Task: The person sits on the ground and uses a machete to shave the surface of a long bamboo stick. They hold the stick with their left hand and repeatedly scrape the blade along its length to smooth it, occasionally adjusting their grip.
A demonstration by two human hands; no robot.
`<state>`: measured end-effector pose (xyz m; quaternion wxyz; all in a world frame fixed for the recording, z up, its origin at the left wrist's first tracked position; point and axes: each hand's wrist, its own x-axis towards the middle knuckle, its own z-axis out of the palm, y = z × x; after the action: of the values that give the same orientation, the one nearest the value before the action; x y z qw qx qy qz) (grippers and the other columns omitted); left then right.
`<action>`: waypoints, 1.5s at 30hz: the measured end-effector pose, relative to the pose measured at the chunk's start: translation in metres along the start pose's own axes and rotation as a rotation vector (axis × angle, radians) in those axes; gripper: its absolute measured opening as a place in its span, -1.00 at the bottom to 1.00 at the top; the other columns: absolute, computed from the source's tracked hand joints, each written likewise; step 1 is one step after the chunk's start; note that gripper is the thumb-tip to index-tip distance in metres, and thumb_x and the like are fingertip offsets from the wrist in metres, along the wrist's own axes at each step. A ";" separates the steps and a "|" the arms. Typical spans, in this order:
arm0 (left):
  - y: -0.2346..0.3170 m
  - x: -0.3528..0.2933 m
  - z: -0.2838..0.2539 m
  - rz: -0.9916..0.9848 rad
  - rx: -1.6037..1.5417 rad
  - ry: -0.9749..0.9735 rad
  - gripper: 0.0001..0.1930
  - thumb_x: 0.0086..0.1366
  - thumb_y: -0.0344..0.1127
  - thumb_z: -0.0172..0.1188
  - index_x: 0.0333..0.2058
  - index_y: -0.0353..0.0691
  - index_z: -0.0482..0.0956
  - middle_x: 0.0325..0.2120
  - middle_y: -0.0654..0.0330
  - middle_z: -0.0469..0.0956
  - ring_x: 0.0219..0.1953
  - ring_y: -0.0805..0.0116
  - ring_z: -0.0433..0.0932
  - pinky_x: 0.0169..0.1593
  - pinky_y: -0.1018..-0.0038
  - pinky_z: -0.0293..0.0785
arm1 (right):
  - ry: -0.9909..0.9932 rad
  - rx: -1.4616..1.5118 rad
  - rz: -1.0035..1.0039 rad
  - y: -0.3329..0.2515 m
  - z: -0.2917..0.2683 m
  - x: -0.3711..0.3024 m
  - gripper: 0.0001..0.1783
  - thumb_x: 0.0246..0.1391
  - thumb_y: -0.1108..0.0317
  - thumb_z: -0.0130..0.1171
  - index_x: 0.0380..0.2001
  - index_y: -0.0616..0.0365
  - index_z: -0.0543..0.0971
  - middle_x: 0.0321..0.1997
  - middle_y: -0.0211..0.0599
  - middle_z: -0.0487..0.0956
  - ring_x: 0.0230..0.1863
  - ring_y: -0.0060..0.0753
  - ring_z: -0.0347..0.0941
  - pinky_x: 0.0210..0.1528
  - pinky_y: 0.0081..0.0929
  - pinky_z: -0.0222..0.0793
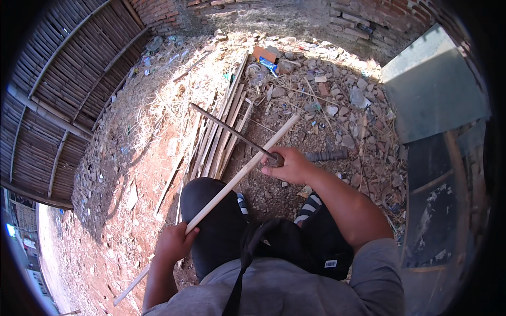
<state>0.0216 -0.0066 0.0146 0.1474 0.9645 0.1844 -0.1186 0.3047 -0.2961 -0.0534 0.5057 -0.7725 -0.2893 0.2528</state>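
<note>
Head view: I see the left hand (pixel 176 242) closed round a pale stick (pixel 235 180), which slants up from those fingers over the left knee (pixel 203 193), seemingly for support. The right hand (pixel 289 166) grips a long knife (pixel 232 130) by its handle, the blade crossing the stick just beyond those fingers; I can't tell whether they touch. Wooden strips (pixel 211 152) lie ahead of the left fingers, perhaps kept close by.

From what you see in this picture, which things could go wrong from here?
The right hand holds a long knife-like tool that, in this view, crosses the wooden stick; a slip might reach the left knee, over which the stick passes. The bare left hand grips the stick, so a splinter could enter it.
</note>
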 end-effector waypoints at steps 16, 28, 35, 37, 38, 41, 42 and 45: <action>-0.032 -0.031 0.021 -0.028 -0.005 0.229 -0.71 0.28 -0.10 0.34 -0.21 -0.15 0.54 -0.51 -0.05 0.63 -0.39 -0.17 0.66 -0.32 0.00 0.53 | 0.148 0.281 0.123 0.006 -0.035 0.002 -0.56 0.11 0.30 0.42 0.09 0.02 0.66 -0.37 -0.45 0.65 -0.55 -0.65 0.46 -0.45 -0.54 0.44; -0.031 -0.038 0.022 -0.101 -0.102 0.038 -0.59 0.34 -0.01 0.27 -0.41 -0.30 0.47 -0.56 -0.17 0.57 -0.41 -0.30 0.60 -0.33 -0.04 0.47 | 0.426 -0.434 0.055 -0.013 -0.059 -0.010 -0.49 0.15 0.11 0.33 0.14 -0.04 0.54 -0.43 -0.20 0.66 -0.28 0.03 0.65 -0.21 -0.02 0.51; -0.012 -0.027 0.022 -0.093 -0.030 0.019 -0.51 0.42 0.07 0.16 -0.41 -0.32 0.46 -0.57 -0.21 0.55 -0.39 -0.31 0.61 -0.32 -0.06 0.45 | -0.052 -0.787 -0.144 -0.020 -0.018 -0.013 -0.64 0.07 0.12 0.36 -0.12 0.04 0.60 -0.41 -0.13 0.65 -0.30 0.10 0.61 -0.22 -0.02 0.51; -0.019 -0.022 0.020 -0.066 -0.073 -0.007 -0.49 0.43 0.10 0.14 -0.43 -0.31 0.46 -0.57 -0.20 0.55 -0.38 -0.30 0.61 -0.31 -0.06 0.45 | -0.011 -0.688 -0.059 0.000 -0.023 0.001 -0.70 0.07 0.15 0.33 -0.20 0.06 0.59 -0.38 -0.09 0.66 -0.26 0.11 0.63 -0.18 0.00 0.53; -0.021 -0.020 0.019 -0.049 -0.095 -0.020 -0.48 0.43 0.11 0.13 -0.43 -0.31 0.46 -0.57 -0.20 0.55 -0.38 -0.30 0.61 -0.30 -0.06 0.46 | 0.011 -0.641 -0.015 0.010 -0.028 0.005 -0.73 0.07 0.16 0.32 -0.24 0.07 0.59 -0.36 -0.07 0.66 -0.23 0.11 0.64 -0.16 0.01 0.54; -0.023 -0.018 0.012 -0.059 -0.152 -0.040 -0.46 0.44 0.15 0.10 -0.44 -0.30 0.48 -0.57 -0.17 0.56 -0.37 -0.28 0.62 -0.29 -0.05 0.46 | 0.267 -0.472 0.102 0.015 -0.044 0.009 -0.74 0.05 0.18 0.32 -0.27 0.07 0.58 -0.33 -0.02 0.66 -0.22 0.13 0.63 -0.13 0.02 0.54; -0.023 -0.017 0.010 -0.059 -0.155 -0.052 -0.45 0.44 0.15 0.09 -0.44 -0.30 0.49 -0.57 -0.16 0.56 -0.37 -0.27 0.62 -0.29 -0.04 0.46 | 0.239 -0.497 0.076 0.016 -0.043 0.009 -0.74 0.04 0.18 0.32 -0.27 0.07 0.58 -0.34 -0.02 0.66 -0.22 0.12 0.63 -0.14 0.02 0.54; -0.024 -0.013 0.008 -0.063 -0.165 -0.089 -0.45 0.45 0.16 0.07 -0.43 -0.31 0.51 -0.57 -0.16 0.56 -0.38 -0.26 0.61 -0.29 -0.02 0.46 | 0.092 -0.605 0.014 0.009 -0.026 0.002 -0.73 0.01 0.19 0.34 -0.26 0.07 0.58 -0.35 -0.04 0.65 -0.22 0.10 0.63 -0.14 0.02 0.54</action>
<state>-0.0013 0.0078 0.0053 0.2309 0.9364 0.2171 -0.1504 0.3251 -0.3139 -0.0523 0.2633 -0.9007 -0.3229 0.1235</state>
